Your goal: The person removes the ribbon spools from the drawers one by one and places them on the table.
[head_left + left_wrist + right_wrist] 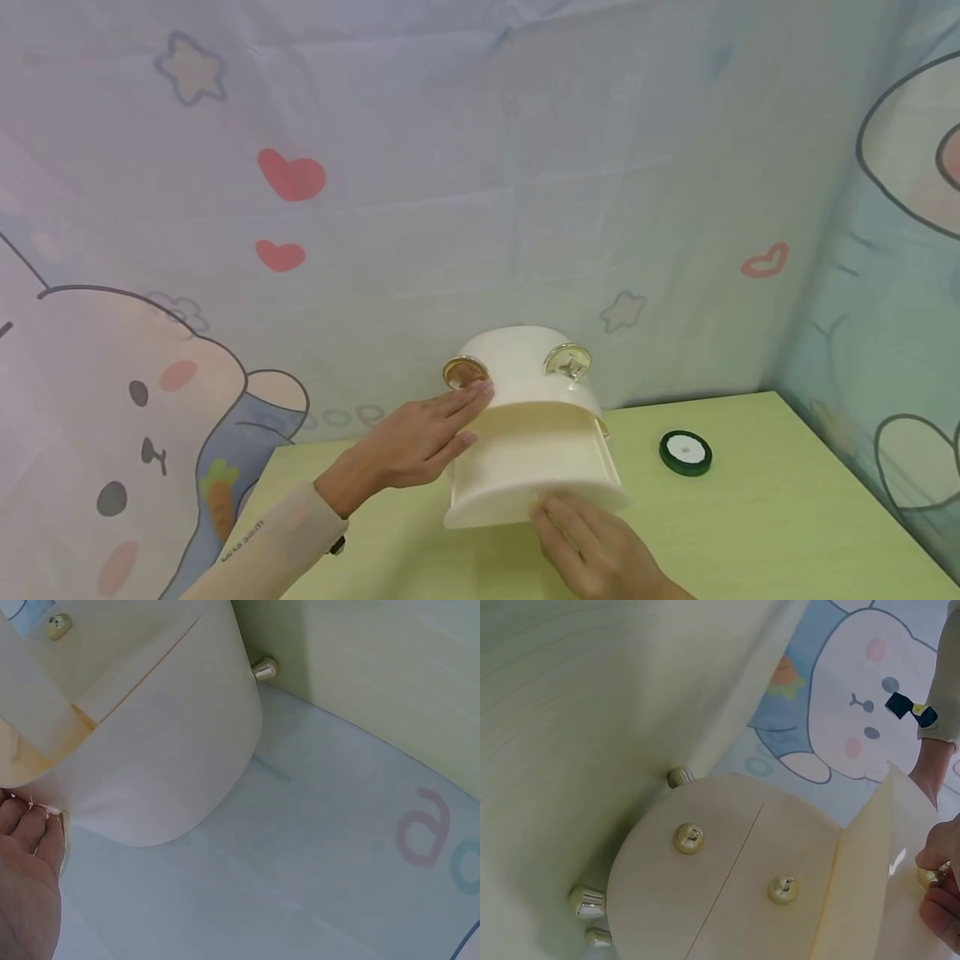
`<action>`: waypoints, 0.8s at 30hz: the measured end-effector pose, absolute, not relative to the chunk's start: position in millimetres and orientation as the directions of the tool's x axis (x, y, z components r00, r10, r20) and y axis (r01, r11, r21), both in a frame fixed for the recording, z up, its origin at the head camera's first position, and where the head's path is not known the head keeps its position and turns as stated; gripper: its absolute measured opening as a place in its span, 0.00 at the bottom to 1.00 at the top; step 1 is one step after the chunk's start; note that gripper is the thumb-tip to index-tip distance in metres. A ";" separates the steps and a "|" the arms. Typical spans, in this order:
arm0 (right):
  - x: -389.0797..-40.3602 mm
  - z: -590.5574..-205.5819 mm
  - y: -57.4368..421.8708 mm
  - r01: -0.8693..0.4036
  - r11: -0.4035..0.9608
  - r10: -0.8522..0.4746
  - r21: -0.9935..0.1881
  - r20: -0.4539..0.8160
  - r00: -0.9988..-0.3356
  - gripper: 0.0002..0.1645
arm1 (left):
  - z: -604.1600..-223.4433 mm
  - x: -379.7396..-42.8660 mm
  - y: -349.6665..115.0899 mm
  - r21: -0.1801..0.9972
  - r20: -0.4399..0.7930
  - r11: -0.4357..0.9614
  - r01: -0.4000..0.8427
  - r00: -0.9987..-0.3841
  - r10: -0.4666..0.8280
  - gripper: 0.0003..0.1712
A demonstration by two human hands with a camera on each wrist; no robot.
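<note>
A cream, round-sided drawer box [517, 367] with two gold-rimmed discs on top stands on the table. Its top drawer [536, 454] is pulled out toward me. My left hand [420, 437] rests its fairly straight fingers on the top's left side, beside the left gold-rimmed disc [459, 363]; in the left wrist view its fingertips [52, 832] lie at the box's edge. The right hand [592, 542] pinches the gold drawer knob [928, 877] at the open drawer's front. Below that drawer, two more drawer fronts carry a middle knob [783, 889] and a lower knob [688, 838].
A green spool of ribbon [686, 452] with a white centre lies to the box's right on the light green table [757, 517]. Short gold feet [589, 901] hold the box up. A cloth printed with cartoons [420, 208] hangs close behind it.
</note>
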State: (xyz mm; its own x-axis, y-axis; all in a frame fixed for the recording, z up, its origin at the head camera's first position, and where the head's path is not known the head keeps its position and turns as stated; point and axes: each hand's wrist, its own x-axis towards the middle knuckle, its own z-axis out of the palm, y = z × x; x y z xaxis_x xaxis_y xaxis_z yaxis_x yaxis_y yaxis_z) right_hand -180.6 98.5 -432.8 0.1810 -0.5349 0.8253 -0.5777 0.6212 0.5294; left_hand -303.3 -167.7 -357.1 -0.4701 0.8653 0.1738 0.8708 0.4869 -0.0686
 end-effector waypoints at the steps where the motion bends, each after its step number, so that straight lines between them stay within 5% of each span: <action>1: -182.7 -432.6 98.7 -0.578 0.621 -0.531 0.529 0.826 0.186 0.17 | -357.1 -303.4 -167.7 -0.067 0.174 0.487 0.871 -0.470 0.865 0.35; 11: -192.6 -437.5 97.7 -0.681 0.624 -0.467 0.383 0.882 0.068 0.18 | -357.8 -303.9 -167.9 -0.058 0.177 0.492 0.869 -0.476 0.862 0.34; 24: -217.0 -443.4 95.4 -0.668 0.673 -0.450 0.318 0.892 -0.029 0.21 | -357.5 -302.6 -167.8 -0.063 0.180 0.496 0.866 -0.479 0.859 0.35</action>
State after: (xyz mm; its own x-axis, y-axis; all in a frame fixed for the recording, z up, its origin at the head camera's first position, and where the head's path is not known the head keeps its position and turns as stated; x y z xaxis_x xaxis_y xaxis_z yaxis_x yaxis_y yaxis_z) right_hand -217.0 95.4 -443.4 -0.0289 -0.4502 0.8925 -0.6677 0.6731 0.3179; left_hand -302.6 -167.8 -357.5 -0.4788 0.8594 0.1796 0.8661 0.4958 -0.0632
